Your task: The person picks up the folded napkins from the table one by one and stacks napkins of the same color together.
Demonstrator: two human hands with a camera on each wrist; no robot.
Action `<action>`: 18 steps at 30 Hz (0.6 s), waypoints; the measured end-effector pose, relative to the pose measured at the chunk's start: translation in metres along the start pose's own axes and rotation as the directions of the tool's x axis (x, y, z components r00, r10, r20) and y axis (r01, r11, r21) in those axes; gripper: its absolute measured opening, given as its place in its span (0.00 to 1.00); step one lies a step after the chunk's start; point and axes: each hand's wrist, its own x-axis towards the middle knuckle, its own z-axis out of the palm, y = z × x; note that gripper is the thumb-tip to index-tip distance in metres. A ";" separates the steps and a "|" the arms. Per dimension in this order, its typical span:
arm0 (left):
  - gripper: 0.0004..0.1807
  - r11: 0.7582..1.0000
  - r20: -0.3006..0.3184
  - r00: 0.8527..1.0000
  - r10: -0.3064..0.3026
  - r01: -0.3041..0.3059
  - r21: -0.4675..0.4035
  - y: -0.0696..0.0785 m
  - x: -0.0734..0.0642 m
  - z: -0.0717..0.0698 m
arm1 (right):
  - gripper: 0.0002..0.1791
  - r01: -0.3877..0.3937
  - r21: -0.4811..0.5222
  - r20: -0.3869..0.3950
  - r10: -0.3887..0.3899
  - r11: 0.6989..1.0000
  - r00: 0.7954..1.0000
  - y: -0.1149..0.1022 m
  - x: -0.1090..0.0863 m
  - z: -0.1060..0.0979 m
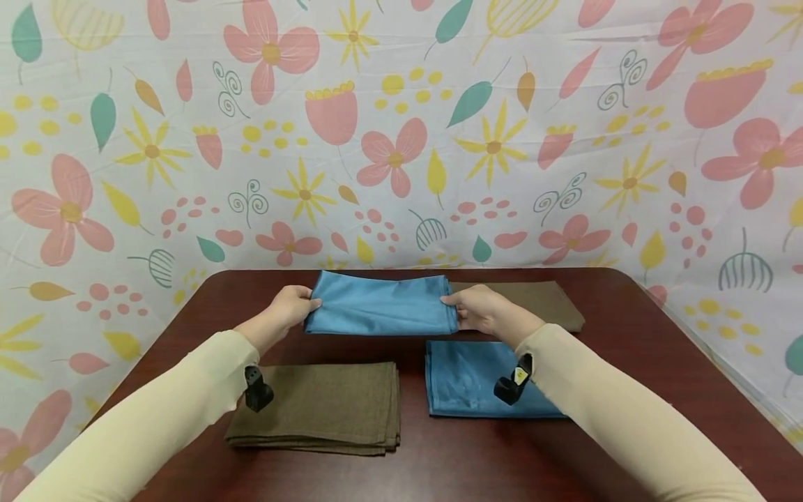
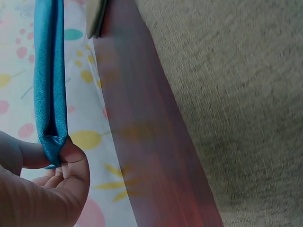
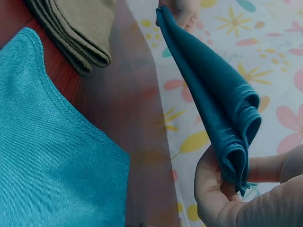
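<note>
Both hands hold a folded blue cloth (image 1: 379,305) up above the far part of the table, stretched between them. The left hand (image 1: 292,305) pinches its left end between thumb and fingers. At the right end, the right hand (image 1: 482,309) grips the layered edge, thumb in front. In the right wrist view the held cloth (image 3: 213,99) shows several folded layers at that end, with the right hand (image 3: 213,189) around them. The left wrist view has the left hand (image 2: 52,184) pinching a corner of the cloth (image 2: 49,71).
A folded brown cloth (image 1: 320,404) lies at the near left of the dark red table (image 1: 414,474). Another folded blue cloth (image 1: 467,380) lies at the near right, partly under the right forearm. A second brown cloth (image 1: 533,300) is at the back right. Behind hangs a flowered sheet (image 1: 401,209).
</note>
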 end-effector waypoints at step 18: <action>0.13 0.995 0.097 0.995 0.028 -0.018 -0.100 0.004 -0.010 0.013 | 0.39 0.014 -0.043 0.015 -0.013 0.999 1.000 -0.004 -0.023 -0.019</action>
